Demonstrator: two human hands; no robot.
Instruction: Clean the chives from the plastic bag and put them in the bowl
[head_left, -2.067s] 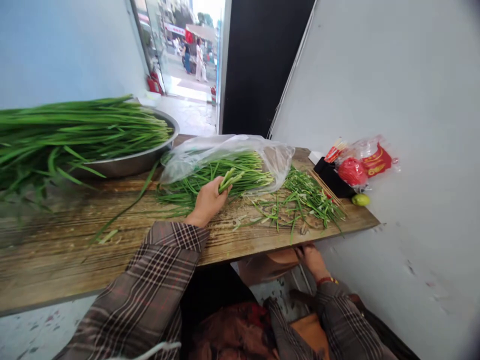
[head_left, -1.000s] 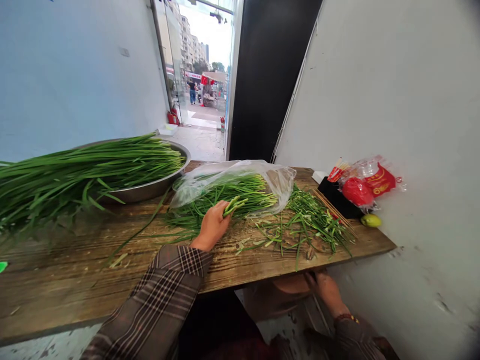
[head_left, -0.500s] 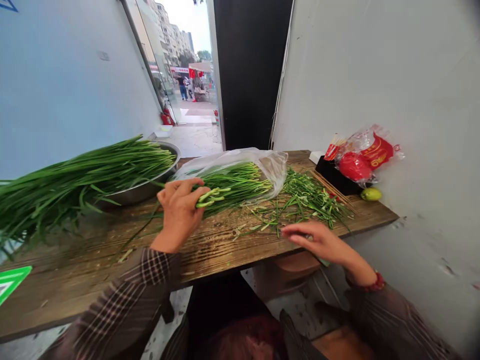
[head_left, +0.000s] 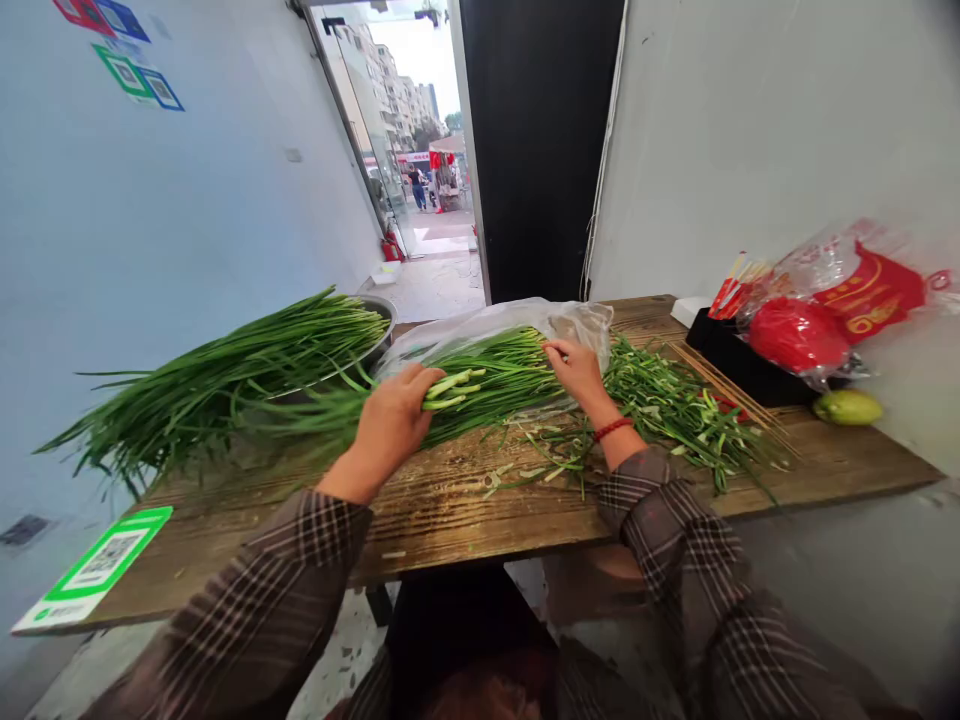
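My left hand [head_left: 397,420] is closed around a small bunch of garlic chives [head_left: 454,388], their pale stem ends poking out to the right and the blurred leaves trailing left. My right hand [head_left: 581,375] has its fingertips pinched at the stem ends of the garlic chives pile [head_left: 502,355] lying in a clear plastic bag [head_left: 589,318]. What exactly the right fingertips grip is partly hidden. Just right of this hand lies a heap of torn leaves and trimmings [head_left: 675,410]. At the left, a large bunch of chives [head_left: 247,350] overhangs a metal bowl [head_left: 384,310].
The wooden table [head_left: 465,510] carries scattered scraps. On its right stand a black box [head_left: 739,355] with red plastic-wrapped packets [head_left: 799,335], thin sticks [head_left: 731,390] and a yellow-green fruit [head_left: 847,407]. A green QR card [head_left: 112,560] lies at the left corner.
My right hand has moved up and left from the table's front edge to the stem ends in the bag. The left hand keeps its bunch. The view has turned left.
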